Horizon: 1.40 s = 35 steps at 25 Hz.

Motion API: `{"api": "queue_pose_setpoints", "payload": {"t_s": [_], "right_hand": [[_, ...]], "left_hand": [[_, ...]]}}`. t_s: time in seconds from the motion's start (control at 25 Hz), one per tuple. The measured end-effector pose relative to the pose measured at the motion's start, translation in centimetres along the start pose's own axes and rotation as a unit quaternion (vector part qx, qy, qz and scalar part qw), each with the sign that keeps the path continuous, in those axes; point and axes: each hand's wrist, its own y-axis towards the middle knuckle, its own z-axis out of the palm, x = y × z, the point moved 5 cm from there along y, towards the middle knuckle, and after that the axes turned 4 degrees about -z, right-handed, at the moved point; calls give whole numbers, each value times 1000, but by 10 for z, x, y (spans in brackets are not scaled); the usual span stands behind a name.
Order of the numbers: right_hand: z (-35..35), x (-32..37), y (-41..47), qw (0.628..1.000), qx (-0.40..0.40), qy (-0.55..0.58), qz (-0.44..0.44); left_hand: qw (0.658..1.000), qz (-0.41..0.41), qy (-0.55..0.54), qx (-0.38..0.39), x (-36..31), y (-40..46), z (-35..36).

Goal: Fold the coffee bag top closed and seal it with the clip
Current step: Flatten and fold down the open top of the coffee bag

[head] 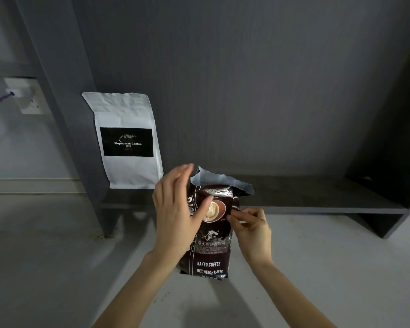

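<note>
A dark brown coffee bag [212, 252] printed "BAKED.COFFEE" stands upright on the pale table. Its silver-lined top flap [220, 182] is open and bent toward the back right. My left hand [178, 211] rests flat against the bag's left side, fingers spread, thumb across the front picture of a cup. My right hand [252, 227] pinches the bag's right edge with thumb and fingers. No clip shows in the frame.
A white "Kopiluwak Coffee" bag [128, 140] leans against the dark grey back panel [246, 79] at the left. A low dark shelf [317, 197] runs behind the brown bag. A wall socket with a plugged cable [21, 94] sits far left.
</note>
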Motion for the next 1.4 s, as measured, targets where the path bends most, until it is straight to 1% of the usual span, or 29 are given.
{"api": "queue_pose_setpoints", "payload": {"t_s": [0.04,0.08,0.12,0.2,0.36,0.44,0.56,0.8,0.92,1.0,1.04,1.08,1.16,1.24,1.32,1.4], "right_hand": [[0,1,-1,1000,-3,-10,-10],[0,3,-1,999,-2,-23,-22],[0,5,-1,999,1,-36,-36],[1,8,-3,997,9,-50,-54],[-1,12,-6,995,8,-65,-75],[-2,13,-7,994,9,-75,-84],[-2,14,-8,995,11,-63,-75],[4,12,-11,998,14,-27,-52],[6,16,-12,997,29,-31,-61],[9,19,-16,995,44,-50,-76],[9,19,-18,994,47,-60,-82],[8,20,-17,993,49,-68,-85],[6,19,-15,991,63,-79,-84],[6,18,-13,989,90,-82,-81],[3,16,-12,988,95,-89,-80],[-4,14,-11,988,81,-99,-84]], "left_hand": [[996,68,54,-27,-13,4,-5],[987,122,102,-30,-24,8,-5],[978,158,138,-19,-34,11,-3],[967,183,178,23,-46,15,5],[960,171,206,77,-54,20,16],[967,148,178,104,-53,23,18],[980,88,127,128,-49,33,15],[989,5,84,123,-37,49,4],[990,-7,78,120,-34,53,2],[990,-21,51,127,-32,55,0],[990,-16,35,138,-33,56,-1],[988,10,30,153,-36,55,-1],[978,94,45,181,-47,51,0],[967,147,78,194,-54,49,2],[961,163,98,202,-55,49,4],[964,149,76,206,-52,48,-3]]}}
